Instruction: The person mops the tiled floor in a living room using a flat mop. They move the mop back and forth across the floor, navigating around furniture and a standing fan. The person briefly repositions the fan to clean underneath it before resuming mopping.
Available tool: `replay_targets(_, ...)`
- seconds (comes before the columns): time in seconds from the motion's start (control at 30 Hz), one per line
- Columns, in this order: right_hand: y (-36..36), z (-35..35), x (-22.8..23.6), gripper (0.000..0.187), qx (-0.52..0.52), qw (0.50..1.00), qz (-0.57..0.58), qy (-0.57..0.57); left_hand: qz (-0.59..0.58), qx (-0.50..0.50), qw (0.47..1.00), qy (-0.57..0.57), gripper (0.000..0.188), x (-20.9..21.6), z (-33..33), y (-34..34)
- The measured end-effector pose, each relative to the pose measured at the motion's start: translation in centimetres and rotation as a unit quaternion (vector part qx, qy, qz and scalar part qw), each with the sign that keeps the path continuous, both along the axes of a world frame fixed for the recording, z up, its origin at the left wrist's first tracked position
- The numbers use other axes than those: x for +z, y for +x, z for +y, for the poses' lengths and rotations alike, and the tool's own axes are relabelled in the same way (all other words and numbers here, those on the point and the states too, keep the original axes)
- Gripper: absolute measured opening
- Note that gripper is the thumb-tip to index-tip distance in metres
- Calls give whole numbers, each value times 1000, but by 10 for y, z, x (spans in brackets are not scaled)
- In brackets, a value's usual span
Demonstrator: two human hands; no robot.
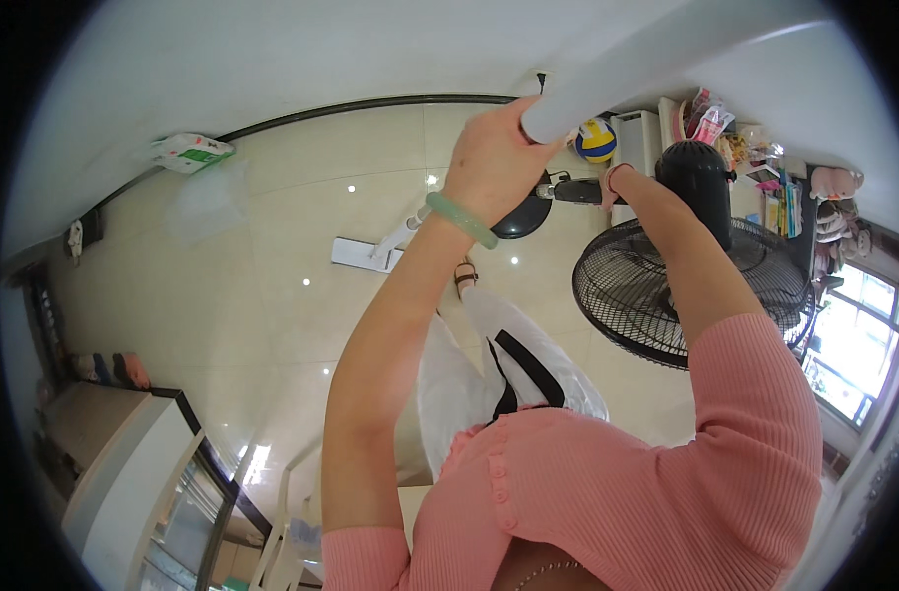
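My left hand (499,158), a green bangle on its wrist, is closed around the white pole (666,61) of a flat mop. The pole slants up past the upper right; lower down, my forearm hides part of it. Its white, flat mop head (361,253) lies on the floor left of my feet. My right hand (610,187) reaches to the upper stand of a black pedestal fan (694,182) and appears wrapped round it, fingers mostly hidden. The fan's wire grille (617,286) sits below my right forearm, and its round black base (524,219) rests on the floor.
A blue, yellow and white ball (596,141) lies beside a white cabinet (638,138). Shelves with books (786,209) stand at the right, near a window (853,340). A white and green package (191,153) lies by the far wall. A glass-fronted cabinet (124,483) stands lower left.
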State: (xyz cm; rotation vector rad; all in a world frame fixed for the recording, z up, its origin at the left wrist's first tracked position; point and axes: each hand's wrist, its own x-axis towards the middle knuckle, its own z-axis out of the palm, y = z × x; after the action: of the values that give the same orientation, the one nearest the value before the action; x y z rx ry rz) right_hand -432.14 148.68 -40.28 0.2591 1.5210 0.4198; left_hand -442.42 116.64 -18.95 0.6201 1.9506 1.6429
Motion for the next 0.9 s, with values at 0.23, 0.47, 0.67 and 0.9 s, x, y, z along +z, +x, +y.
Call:
replay_targets(0.23, -13, -15, -9, 41, 97, 994, -39, 44, -32, 26, 999, 29, 27, 8, -26, -7)
replay_targets(0.47, -53, -68, 19, 68, 183, 980, 78, 29, -50, 41, 997, 39, 28, 9, -45, -5)
replay_targets(0.67, -55, -49, -3, 69, 201, 971, 97, 85, -44, 75, 994, 70, 24, 22, -62, -7)
replay_targets(0.9, -43, -30, -5, 44, 180, 949, 234, 113, -77, 92, 992, 43, 21, 37, -69, -4)
